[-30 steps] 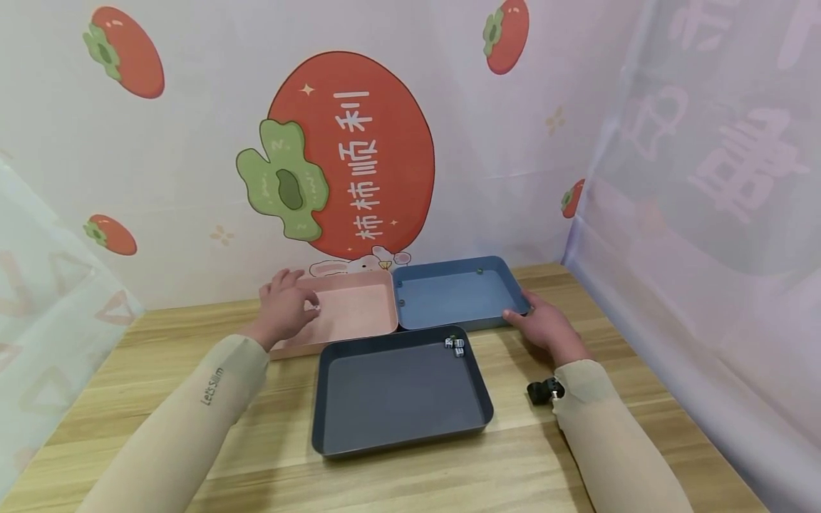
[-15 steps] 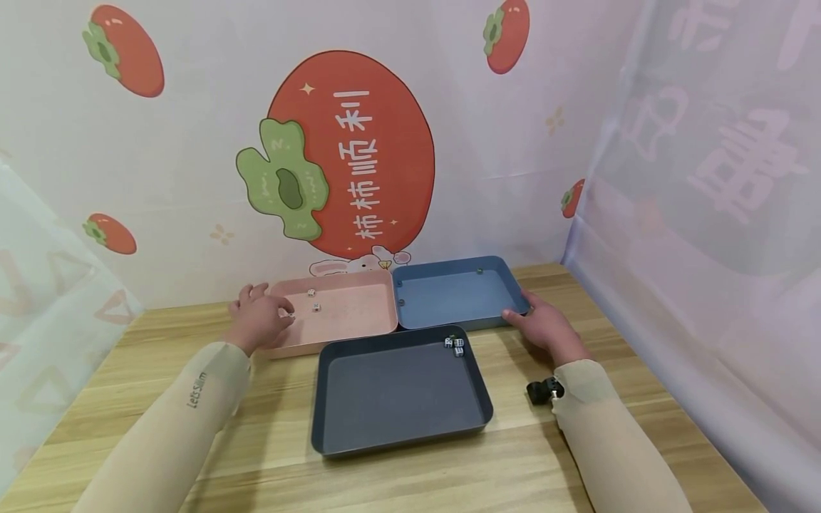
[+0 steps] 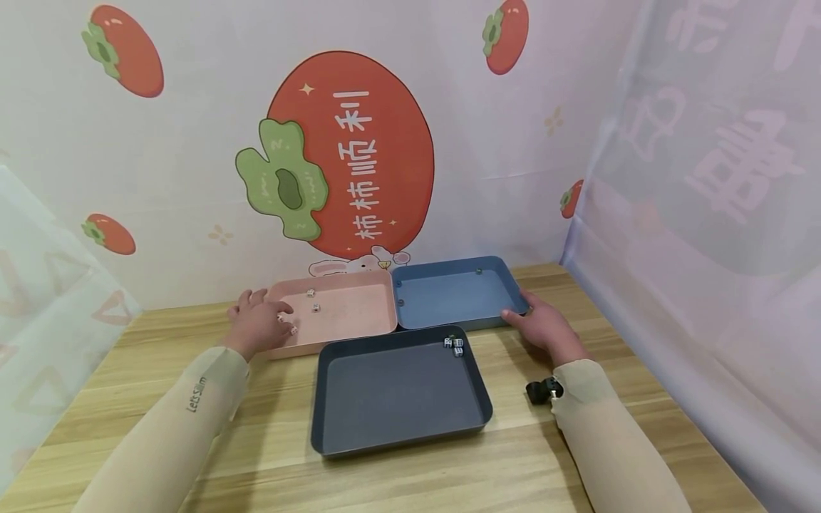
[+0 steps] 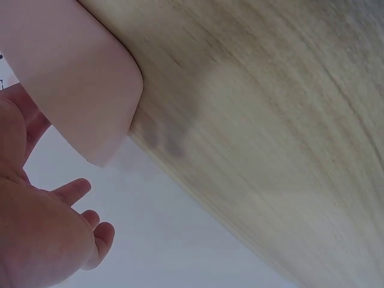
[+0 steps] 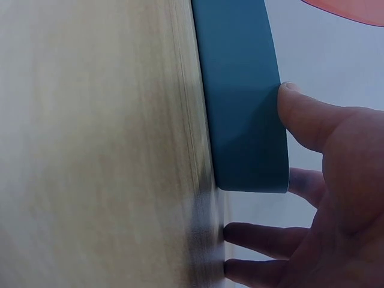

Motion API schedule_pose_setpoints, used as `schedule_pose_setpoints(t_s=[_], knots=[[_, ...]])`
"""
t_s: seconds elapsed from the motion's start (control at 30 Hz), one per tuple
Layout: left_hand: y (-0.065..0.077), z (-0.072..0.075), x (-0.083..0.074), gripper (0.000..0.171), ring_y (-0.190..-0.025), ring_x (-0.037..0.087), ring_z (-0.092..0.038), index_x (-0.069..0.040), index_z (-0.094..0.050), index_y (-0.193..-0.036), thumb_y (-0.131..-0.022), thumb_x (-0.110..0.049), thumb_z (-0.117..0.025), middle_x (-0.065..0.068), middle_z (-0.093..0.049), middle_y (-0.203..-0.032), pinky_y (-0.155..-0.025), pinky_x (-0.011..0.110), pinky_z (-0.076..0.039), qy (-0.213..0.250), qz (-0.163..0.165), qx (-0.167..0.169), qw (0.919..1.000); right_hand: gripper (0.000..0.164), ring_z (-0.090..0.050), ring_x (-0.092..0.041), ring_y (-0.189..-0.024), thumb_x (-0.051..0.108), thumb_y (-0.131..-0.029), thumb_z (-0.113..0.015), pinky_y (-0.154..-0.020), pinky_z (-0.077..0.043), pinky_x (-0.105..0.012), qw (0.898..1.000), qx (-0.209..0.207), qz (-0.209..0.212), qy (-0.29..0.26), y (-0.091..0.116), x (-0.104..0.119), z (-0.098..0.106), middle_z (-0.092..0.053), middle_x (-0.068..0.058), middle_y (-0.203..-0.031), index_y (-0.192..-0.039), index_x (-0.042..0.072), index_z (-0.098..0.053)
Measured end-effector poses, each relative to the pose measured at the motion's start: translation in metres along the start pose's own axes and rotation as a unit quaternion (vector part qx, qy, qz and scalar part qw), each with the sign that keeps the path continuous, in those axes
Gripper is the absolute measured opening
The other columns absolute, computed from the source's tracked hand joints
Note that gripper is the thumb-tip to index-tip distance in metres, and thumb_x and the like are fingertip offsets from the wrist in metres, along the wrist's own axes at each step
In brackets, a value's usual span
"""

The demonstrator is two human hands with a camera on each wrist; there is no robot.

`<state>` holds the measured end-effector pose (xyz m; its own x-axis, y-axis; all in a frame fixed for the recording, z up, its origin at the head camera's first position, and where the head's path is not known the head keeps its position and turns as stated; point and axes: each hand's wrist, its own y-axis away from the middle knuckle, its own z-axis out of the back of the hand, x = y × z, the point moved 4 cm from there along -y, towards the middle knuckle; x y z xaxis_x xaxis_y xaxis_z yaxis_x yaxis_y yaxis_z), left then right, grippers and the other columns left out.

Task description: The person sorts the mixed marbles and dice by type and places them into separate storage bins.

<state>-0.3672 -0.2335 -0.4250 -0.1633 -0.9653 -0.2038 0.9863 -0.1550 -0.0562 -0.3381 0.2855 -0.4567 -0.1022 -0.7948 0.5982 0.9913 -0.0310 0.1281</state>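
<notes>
My left hand (image 3: pixel 258 324) is over the left end of the pink tray (image 3: pixel 359 324). Its thumb and index finger are apart, with one white die (image 3: pixel 293 330) by the thumb and another partly hidden under the fingers. Two more white dice, one of them a die (image 3: pixel 316 308), lie farther into this tray. My right hand (image 3: pixel 545 328) holds the near right corner of the blue tray (image 3: pixel 455 322). In the right wrist view its thumb (image 5: pixel 300 108) touches the rim, and one finger passes behind the corner.
A dark grey tray (image 3: pixel 404 445) stands in front, with several small dice (image 3: pixel 458 343) in its far right corner. Small dark pieces lie in the blue tray, including one piece (image 3: pixel 479 271). A black strap device (image 3: pixel 544 390) is by the right wrist.
My left hand moved left within the pink tray, uncovering two dice, and then lowered slightly. A die now shows beside its thumb. The right hand has stayed on the blue tray.
</notes>
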Motion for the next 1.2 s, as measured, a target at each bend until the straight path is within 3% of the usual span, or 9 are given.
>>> schedule_pose_setpoints(t_s=[0.2,0.3,0.5,0.67,0.8,0.9,1.2], knots=[[-0.001,-0.004,-0.01,0.035,-0.129,0.055,-0.003,-0.012,-0.064,-0.117,-0.087,-0.029,-0.06,0.03,-0.023,-0.143,-0.089,0.07,-0.009,-0.018,0.003,0.007,0.9998,0.087,-0.025,-0.046,-0.13,0.058,-0.089,-0.049,-0.099,-0.023,-0.061,1.0,-0.001,-0.001,-0.005,0.001,0.0,0.0,-0.026,-0.026,-0.146,-0.15,0.01,-0.011],[-0.001,-0.003,-0.026,0.039,-0.13,0.052,-0.003,-0.013,-0.06,-0.123,-0.09,-0.034,-0.055,0.029,-0.022,-0.144,-0.091,0.07,-0.011,-0.024,-0.013,-0.019,0.9994,0.086,-0.024,-0.046,-0.13,0.057,-0.089,-0.05,-0.099,-0.022,-0.061,1.0,-0.003,-0.002,-0.006,0.001,0.0,0.0,-0.026,-0.026,-0.146,-0.15,0.01,-0.011],[0.001,0.005,-0.083,0.057,-0.134,0.045,-0.007,-0.018,-0.044,-0.138,-0.088,-0.043,-0.058,0.023,-0.021,-0.146,-0.097,0.067,-0.011,-0.028,-0.068,-0.119,0.9901,0.089,-0.024,-0.046,-0.13,0.061,-0.087,-0.049,-0.099,-0.022,-0.061,1.0,-0.005,-0.001,-0.006,0.0,0.0,0.0,-0.026,-0.027,-0.145,-0.15,0.01,-0.011],[0.006,-0.001,-0.144,0.074,-0.134,0.038,-0.012,-0.019,-0.039,-0.139,-0.078,-0.045,-0.071,0.016,-0.022,-0.147,-0.099,0.064,-0.014,0.016,-0.114,-0.156,0.9811,0.09,-0.026,-0.047,-0.129,0.062,-0.087,-0.048,-0.099,-0.022,-0.061,1.0,-0.004,0.0,-0.005,0.001,0.0,0.001,-0.029,-0.028,-0.143,-0.151,0.01,-0.011],[0.011,-0.01,-0.186,0.068,-0.134,0.034,-0.013,-0.018,-0.045,-0.134,-0.077,-0.045,-0.071,0.015,-0.022,-0.147,-0.1,0.059,-0.018,0.021,-0.151,-0.143,0.9779,0.088,-0.025,-0.047,-0.129,0.06,-0.088,-0.049,-0.099,-0.022,-0.061,1.0,-0.004,0.003,-0.003,0.001,0.0,0.001,-0.029,-0.027,-0.144,-0.15,0.01,-0.011],[0.014,-0.016,-0.208,0.057,-0.135,0.031,-0.01,-0.019,-0.053,-0.128,-0.08,-0.046,-0.069,0.014,-0.018,-0.149,-0.099,0.056,-0.019,0.008,-0.175,-0.113,0.978,0.087,-0.024,-0.046,-0.13,0.057,-0.089,-0.05,-0.1,-0.022,-0.06,1.0,-0.003,0.006,-0.003,0.001,0.0,0.0,-0.027,-0.026,-0.145,-0.15,0.009,-0.012],[0.014,-0.017,-0.242,0.045,-0.137,0.031,-0.008,-0.029,-0.059,-0.12,-0.08,-0.045,-0.07,0.012,-0.018,-0.15,-0.1,0.053,-0.019,-0.005,-0.221,-0.067,0.973,0.086,-0.026,-0.047,-0.129,0.057,-0.089,-0.05,-0.1,-0.022,-0.06,1.0,-0.004,0.006,-0.001,-0.001,0.0,0.001,-0.03,-0.027,-0.143,-0.15,0.009,-0.013]])
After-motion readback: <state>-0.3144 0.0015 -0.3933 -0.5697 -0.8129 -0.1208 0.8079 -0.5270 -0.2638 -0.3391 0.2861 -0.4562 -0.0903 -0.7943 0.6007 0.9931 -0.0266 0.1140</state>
